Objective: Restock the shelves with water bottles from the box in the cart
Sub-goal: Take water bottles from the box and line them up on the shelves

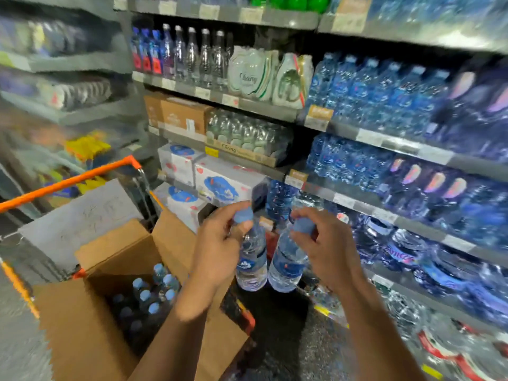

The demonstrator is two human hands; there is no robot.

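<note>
So the shelves (384, 141) are nearly full and the box (115, 259) sits open in the cart (66, 184); each hand's fingers pinch one bottle's cap, left hand (220, 243), right hand (327, 248) — lift them steady, stand them upright in a gap

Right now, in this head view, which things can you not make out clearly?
- Price tags on the shelf edges: blurred, text unreadable.
- Left bottle neck: hidden by the left hand. Right bottle neck: hidden by the right hand.
- Box lower layer: dark, covered by the bottle caps; count unclear.
- Cart: cut off by the left edge.
</note>
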